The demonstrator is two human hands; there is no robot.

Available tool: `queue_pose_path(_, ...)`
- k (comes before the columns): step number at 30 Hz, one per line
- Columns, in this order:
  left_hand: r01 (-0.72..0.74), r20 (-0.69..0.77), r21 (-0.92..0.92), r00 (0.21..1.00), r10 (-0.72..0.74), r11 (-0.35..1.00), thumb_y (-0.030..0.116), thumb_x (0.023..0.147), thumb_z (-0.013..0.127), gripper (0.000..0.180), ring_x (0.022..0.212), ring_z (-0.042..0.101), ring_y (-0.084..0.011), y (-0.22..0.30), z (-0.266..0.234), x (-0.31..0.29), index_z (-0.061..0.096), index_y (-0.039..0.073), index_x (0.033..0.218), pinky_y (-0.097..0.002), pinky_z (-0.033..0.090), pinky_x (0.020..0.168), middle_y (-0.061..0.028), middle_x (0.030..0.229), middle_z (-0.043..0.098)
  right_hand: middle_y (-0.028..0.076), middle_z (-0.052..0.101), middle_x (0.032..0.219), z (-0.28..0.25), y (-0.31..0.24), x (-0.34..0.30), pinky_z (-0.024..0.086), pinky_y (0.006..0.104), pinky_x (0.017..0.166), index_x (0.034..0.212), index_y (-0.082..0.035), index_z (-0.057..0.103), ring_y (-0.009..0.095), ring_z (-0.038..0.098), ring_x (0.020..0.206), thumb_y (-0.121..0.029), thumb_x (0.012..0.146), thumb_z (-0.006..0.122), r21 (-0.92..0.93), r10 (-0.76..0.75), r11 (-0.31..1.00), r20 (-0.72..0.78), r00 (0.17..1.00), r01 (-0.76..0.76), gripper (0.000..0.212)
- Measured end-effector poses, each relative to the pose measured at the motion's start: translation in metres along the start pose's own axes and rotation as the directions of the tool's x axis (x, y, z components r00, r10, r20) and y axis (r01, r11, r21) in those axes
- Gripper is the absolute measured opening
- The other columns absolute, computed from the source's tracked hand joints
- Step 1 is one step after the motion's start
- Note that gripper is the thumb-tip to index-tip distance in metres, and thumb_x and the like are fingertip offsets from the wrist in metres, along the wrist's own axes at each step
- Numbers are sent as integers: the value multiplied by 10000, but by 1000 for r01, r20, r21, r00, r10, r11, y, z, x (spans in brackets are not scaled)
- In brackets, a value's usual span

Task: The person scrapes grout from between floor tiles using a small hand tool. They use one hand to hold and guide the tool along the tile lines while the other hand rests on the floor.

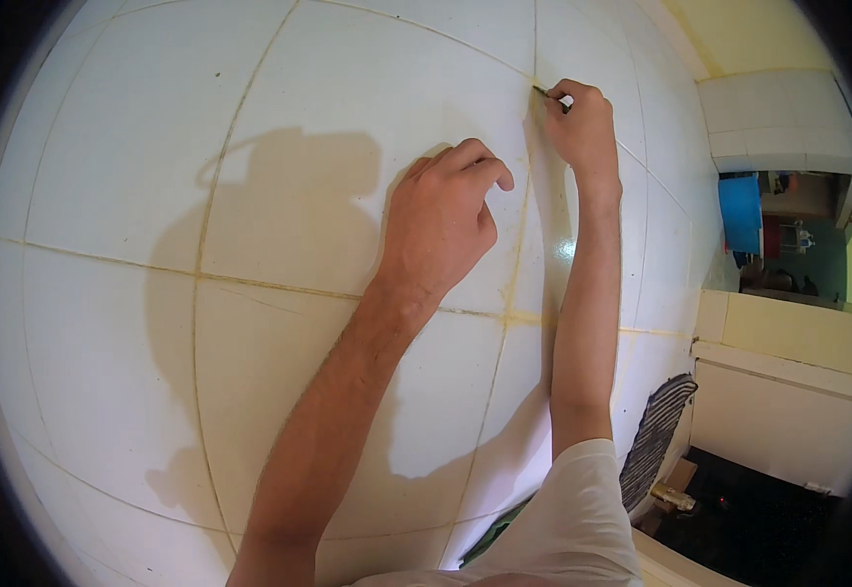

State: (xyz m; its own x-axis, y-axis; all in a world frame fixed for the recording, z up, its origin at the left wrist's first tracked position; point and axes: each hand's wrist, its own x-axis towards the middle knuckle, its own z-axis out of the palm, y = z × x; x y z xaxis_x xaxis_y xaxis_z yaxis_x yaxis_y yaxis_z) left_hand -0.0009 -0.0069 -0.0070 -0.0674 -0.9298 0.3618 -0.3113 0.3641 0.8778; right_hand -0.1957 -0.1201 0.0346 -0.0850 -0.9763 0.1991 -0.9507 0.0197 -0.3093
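White tiles with yellowed grout lines (518, 256) spread beneath both my hands. My right hand (583, 127) pinches a thin, dark, stick-like tool (540, 91) between thumb and fingers. Its tip meets the grout joint at the far right; the exact kind is too small to tell. Nearer and to the left, my left hand (443, 217) leans on a tile with its fingers loosely curled in. Nothing shows in its grasp, though the palm side is partly hidden.
A dark striped mat (657, 440) lies at the right by a doorway. Farther off, a blue container (740, 213) stands in an open storage space. A gold-coloured cylindrical object (673, 497) lies at the lower right. Dark green material (493, 536) shows beside my white sleeve.
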Motion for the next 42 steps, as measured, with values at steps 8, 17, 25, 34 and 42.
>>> queue_pose_path(8,-12,-6,-8,1000,12,1000,-196,810,550,373,844,685,-313,-1,1,0,762,55,985,-420,552,737,-61,1013,722,281,755,879,-6,-9,0,588,476,730,1005,39,784,437,745,788,-24,923,657,-54,27,998,50,998,-24,164)
queue_pose_path(17,7,17,6,1000,-7,1000,-194,807,550,370,856,687,-312,3,-3,2,759,58,979,-419,549,736,-60,1022,724,222,710,759,-7,5,3,500,425,607,1028,19,779,289,621,581,-58,937,713,-46,-10,999,55,998,12,136)
queue_pose_path(25,10,36,5,999,-10,1000,-194,806,549,373,865,690,-313,2,-1,0,763,57,981,-419,551,743,-60,1026,724,240,721,791,1,8,4,526,421,631,1031,17,777,303,650,604,-65,939,718,-57,-47,997,23,999,48,137)
queue_pose_path(34,-12,18,14,1000,12,1000,-197,805,542,381,872,696,-317,0,1,-1,762,59,981,-423,556,749,-66,1020,724,241,716,780,0,15,6,535,422,636,1025,23,770,299,655,608,-67,946,713,-13,-74,997,27,997,74,132)
queue_pose_path(42,-4,2,46,1000,4,999,-163,767,628,310,891,690,-258,-2,1,0,756,71,925,-408,571,868,-17,995,722,238,729,802,-9,5,3,527,425,628,1028,21,775,298,643,603,-77,946,722,0,20,1000,140,990,-20,138)
